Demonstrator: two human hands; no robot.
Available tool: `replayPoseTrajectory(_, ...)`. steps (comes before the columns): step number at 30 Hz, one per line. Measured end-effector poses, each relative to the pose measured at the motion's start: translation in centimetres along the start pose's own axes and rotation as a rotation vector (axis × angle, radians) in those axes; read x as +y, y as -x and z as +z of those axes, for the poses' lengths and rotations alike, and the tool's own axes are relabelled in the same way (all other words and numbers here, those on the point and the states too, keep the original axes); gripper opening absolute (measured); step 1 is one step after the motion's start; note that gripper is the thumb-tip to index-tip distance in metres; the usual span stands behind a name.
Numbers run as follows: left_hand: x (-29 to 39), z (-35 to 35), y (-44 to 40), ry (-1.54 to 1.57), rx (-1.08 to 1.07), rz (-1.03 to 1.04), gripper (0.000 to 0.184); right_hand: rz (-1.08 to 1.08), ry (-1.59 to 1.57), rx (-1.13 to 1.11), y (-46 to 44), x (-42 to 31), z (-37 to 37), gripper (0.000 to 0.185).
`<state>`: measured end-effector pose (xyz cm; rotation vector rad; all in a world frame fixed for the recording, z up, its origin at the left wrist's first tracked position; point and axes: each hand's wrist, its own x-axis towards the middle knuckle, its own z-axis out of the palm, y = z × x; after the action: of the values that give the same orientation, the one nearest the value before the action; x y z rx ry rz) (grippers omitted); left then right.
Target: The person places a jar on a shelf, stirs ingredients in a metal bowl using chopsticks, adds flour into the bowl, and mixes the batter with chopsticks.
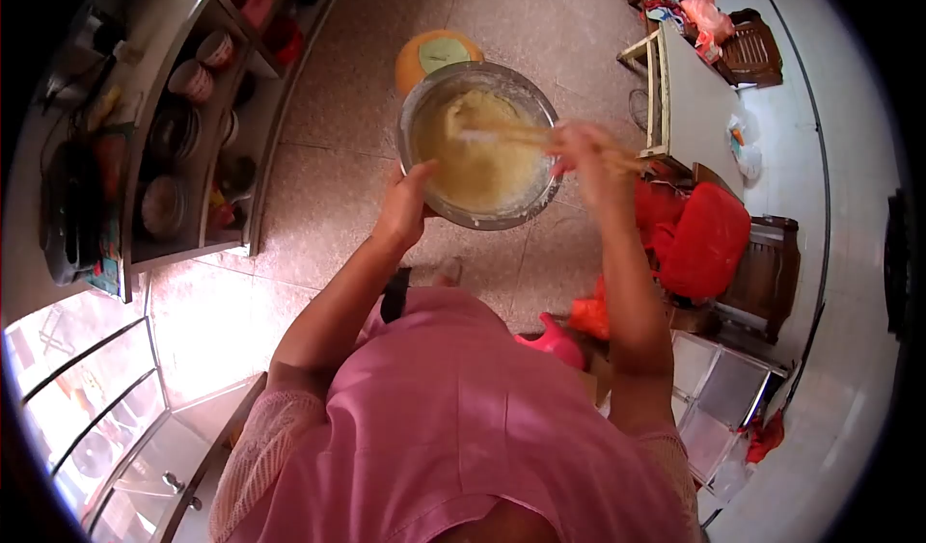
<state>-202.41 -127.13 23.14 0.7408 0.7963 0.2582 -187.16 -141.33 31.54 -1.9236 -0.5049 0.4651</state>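
Note:
A metal bowl [529, 212] is tilted toward me in front of my pink apron. Inside it lies a pale yellow batter [473, 176], with a thicker lump near the far side and pale smears on the inner wall. My left hand [406, 205] grips the bowl's near left rim, thumb over the edge. My right hand [585, 162], smeared by motion, is closed around wooden chopsticks [516, 136] at the bowl's right rim. Their front ends reach into the batter and look blurred.
Behind the bowl sits a round orange object [410, 59] with a pale green top. Shelves [217, 148] of stacked bowls stand left. On the right are a white-topped table [696, 99], a red bag [709, 239] and a wooden chair [762, 278]. A pink plastic item [558, 342] lies low.

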Motion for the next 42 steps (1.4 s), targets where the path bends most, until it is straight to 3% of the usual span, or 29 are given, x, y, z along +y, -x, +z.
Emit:
replayPoseTrajectory(3,0.2,-2.0,-0.8,0.135,-0.053,-0.072,0.04,0.053,-0.053,-0.104,0.4,1.2,-3.4,0.028)
replayPoseTrajectory(4,-0.1,-1.7,-0.7,0.11,-0.034,0.011,0.041,0.017,-0.015,-0.028,-0.2,1.2,-4.9,0.028)
replayPoseTrajectory(7,-0.1,0.2,0.4,-0.042,-0.028,-0.015,0.043,-0.113,0.012,0.037,-0.9,0.8,-1.7,0.026)
replayPoseTrajectory(8,-0.2,0.1,0.1,-0.001,-0.034,-0.036,0.042,0.012,-0.05,-0.061,0.0,-0.3,-0.3,0.025)
replayPoseTrajectory(11,0.3,-1.4,-0.6,0.071,-0.039,0.031,0.04,0.076,0.009,-0.124,0.8,0.2,-4.2,0.024)
replayPoseTrajectory(13,0.2,-1.1,-0.1,0.024,-0.056,0.069,0.041,0.111,0.06,-0.053,-0.3,0.6,-5.0,0.024)
replayPoseTrajectory(15,-0.5,0.1,-0.1,-0.035,-0.033,0.11,0.04,-0.077,0.084,0.075,-0.6,0.4,-2.6,0.022)
replayPoseTrajectory(16,0.2,0.6,0.3,-0.042,0.017,0.032,0.039,0.04,0.06,-0.02,0.0,0.0,-1.2,0.026)
replayPoseTrajectory(20,0.3,-1.2,-0.6,0.061,-0.052,-0.017,0.04,0.059,0.036,-0.027,0.1,2.1,-5.5,0.031)
replayPoseTrajectory(23,-1.0,0.2,-0.3,-0.023,-0.033,-0.013,0.041,-0.036,0.054,0.053,-0.6,0.9,-2.2,0.026)
replayPoseTrajectory(24,-0.7,0.3,-0.2,-0.032,-0.058,-0.036,0.04,-0.009,-0.075,-0.036,0.2,0.5,-0.7,0.025)
replayPoseTrajectory(27,-0.4,-2.1,-1.6,0.076,-0.084,-0.07,0.04,0.064,-0.02,-0.094,0.7,0.7,-4.1,0.026)
replayPoseTrajectory(29,-0.5,-1.3,-0.9,0.069,-0.079,-0.002,0.04,0.075,0.042,-0.044,-0.7,2.0,-5.5,0.03)
replayPoseTrajectory(31,-1.5,-0.3,-1.1,-0.059,-0.024,-0.005,0.042,-0.073,0.084,0.101,-0.9,0.3,-2.2,0.022)
replayPoseTrajectory(35,0.0,-1.5,-1.5,0.057,-0.08,-0.036,0.04,0.049,-0.04,-0.136,0.4,1.0,-4.1,0.025)
replayPoseTrajectory(37,0.0,-0.9,-1.1,0.059,-0.101,0.01,0.04,0.031,0.019,-0.085,-0.9,0.7,-5.1,0.025)
replayPoseTrajectory(39,-0.8,0.7,-0.4,-0.071,-0.017,0.049,0.043,-0.125,0.139,0.089,-1.4,0.6,-2.5,0.025)
replayPoseTrajectory(42,-0.5,-1.1,-1.7,-0.014,-0.073,-0.02,0.043,0.003,0.029,-0.062,-0.1,0.8,-2.3,0.027)
